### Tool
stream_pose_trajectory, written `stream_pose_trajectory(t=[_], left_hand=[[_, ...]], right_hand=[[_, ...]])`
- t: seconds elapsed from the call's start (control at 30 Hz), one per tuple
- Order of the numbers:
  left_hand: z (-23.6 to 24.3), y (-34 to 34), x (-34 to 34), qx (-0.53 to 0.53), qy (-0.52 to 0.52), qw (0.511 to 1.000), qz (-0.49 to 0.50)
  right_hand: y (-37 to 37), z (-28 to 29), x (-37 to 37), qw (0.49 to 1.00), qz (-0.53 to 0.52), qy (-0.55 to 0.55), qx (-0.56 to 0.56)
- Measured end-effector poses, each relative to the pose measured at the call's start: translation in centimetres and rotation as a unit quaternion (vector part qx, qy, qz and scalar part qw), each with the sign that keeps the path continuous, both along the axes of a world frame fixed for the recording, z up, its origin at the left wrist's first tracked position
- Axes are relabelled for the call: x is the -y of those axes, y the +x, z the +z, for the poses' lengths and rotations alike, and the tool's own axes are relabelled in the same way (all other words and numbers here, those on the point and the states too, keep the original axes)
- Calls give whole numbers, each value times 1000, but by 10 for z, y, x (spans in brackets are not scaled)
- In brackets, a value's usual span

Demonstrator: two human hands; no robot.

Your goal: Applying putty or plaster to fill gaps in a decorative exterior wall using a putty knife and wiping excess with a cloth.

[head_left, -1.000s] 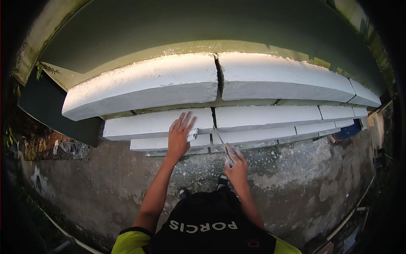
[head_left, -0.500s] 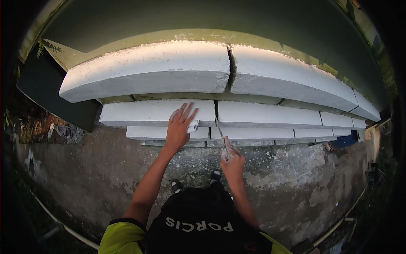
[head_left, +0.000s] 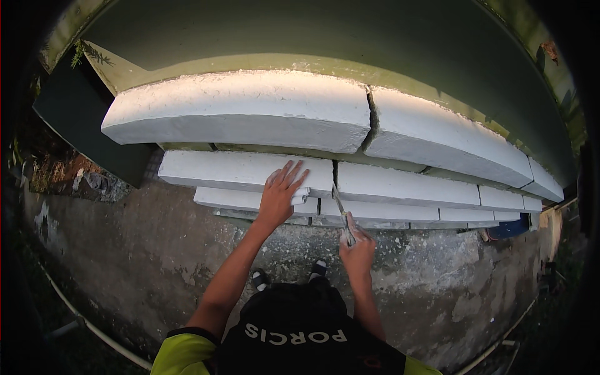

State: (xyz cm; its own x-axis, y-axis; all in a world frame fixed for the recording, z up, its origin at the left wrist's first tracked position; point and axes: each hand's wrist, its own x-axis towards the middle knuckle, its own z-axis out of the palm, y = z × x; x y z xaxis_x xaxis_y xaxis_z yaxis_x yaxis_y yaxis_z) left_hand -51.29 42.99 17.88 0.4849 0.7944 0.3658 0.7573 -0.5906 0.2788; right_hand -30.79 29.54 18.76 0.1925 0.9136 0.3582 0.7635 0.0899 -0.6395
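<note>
A big dark green wall (head_left: 312,31) is at the far side, and patchy grey ground (head_left: 156,250) is at the near side. Rows of long white blocks (head_left: 237,106) run from left to right between them. In the second row from the far side, a dark gap (head_left: 335,172) splits the left block (head_left: 231,166) from the right block (head_left: 406,183). The step in hand looks like working at this gap, and the next move seems to call for small, steady pushes that don't chip the white edges. The left hand (head_left: 283,192) lies palm down on the left block, near the gap, with its fingers spread a bit. The right hand (head_left: 357,251), nearer and to the right, is curled around the handle of a thin tool (head_left: 339,203). The tool slants far and a little left, its tip at the near end of the gap; I can't tell how deep it goes. A small white roll (head_left: 300,195) pokes out on the right, by the left thumb, and I can't tell if the thumb pinches it.
</note>
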Motion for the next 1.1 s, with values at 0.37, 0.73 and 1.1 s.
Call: stream_pose_trajectory(t=[0.37,0.73,1.1], left_hand=[[1,-2,-3,2,-11,1000,-14],[3,-1,-3,7,-10,1000,-7],[4,-3,-3,-3,-6,1000,-10]], right_hand=[[-10,13,-14,998,-35,-38,-35],[-13,6,-1,998,-58,-27,-20],[-16,11,-10,999,-40,9,-2]])
